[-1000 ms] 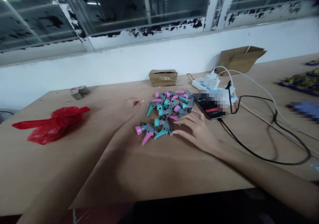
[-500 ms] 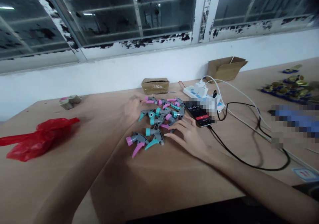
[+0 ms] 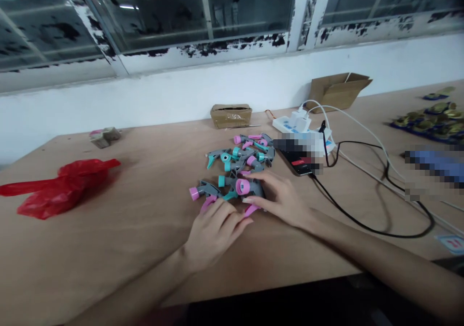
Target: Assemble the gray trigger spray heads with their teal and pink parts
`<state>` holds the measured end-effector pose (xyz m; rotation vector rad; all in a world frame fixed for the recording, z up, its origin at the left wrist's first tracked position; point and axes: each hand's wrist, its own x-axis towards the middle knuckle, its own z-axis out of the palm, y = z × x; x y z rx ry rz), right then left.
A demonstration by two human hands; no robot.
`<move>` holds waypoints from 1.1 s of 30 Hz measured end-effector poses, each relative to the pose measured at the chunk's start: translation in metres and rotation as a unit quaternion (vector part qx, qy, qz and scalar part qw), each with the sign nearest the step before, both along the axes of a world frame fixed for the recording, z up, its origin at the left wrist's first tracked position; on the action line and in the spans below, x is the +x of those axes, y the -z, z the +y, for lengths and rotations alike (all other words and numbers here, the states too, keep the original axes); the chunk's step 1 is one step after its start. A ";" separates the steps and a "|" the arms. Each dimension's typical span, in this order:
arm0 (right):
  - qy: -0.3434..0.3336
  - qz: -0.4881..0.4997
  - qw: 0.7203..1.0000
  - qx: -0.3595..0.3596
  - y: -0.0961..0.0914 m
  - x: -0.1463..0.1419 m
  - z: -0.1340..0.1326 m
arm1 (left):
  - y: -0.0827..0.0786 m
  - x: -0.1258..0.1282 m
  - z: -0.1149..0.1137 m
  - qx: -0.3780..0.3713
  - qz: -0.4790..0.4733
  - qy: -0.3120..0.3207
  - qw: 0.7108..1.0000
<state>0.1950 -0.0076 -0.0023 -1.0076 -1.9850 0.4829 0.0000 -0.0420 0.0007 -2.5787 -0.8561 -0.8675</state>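
A pile of grey spray trigger heads [image 3: 243,154] with pink and teal caps and levers lies mid-table. My right hand [image 3: 281,198] curls over the nearest one, a grey head with a pink cap [image 3: 242,186], thumb and fingers on its body. My left hand [image 3: 214,230] rests on the table just in front, fingers bent and pressed together. Its fingertips are at the pink lever of another head with a pink cap [image 3: 203,193]. What lies under those fingers is hidden.
A phone [image 3: 299,161] on a black cable lies right of the pile, beside a white power strip [image 3: 290,123]. A red plastic bag [image 3: 61,186] lies at the left. Cardboard boxes [image 3: 231,115] [image 3: 339,90] stand by the wall. Gold parts on blue trays [image 3: 427,120] lie far right.
My left hand drew back from the far side of the pile to the near edge. My right hand now covers a pink-capped head that has come nearer. The camera view shifted.
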 end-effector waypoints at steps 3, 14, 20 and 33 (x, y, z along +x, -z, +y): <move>-0.011 -0.048 0.998 0.024 0.007 -0.004 0.002 | 0.007 0.004 0.002 -0.024 -0.009 0.037 0.999; -0.027 -0.122 0.990 0.067 0.013 0.001 0.003 | -0.003 -0.007 0.006 -0.223 -0.171 0.073 0.957; -0.038 -0.114 0.988 0.095 0.012 -0.003 -0.004 | -0.007 -0.010 0.016 -0.386 -0.272 0.018 0.881; -0.093 -0.122 0.984 0.085 0.010 -0.004 -0.006 | -0.007 -0.014 0.024 -0.570 -0.238 0.114 0.778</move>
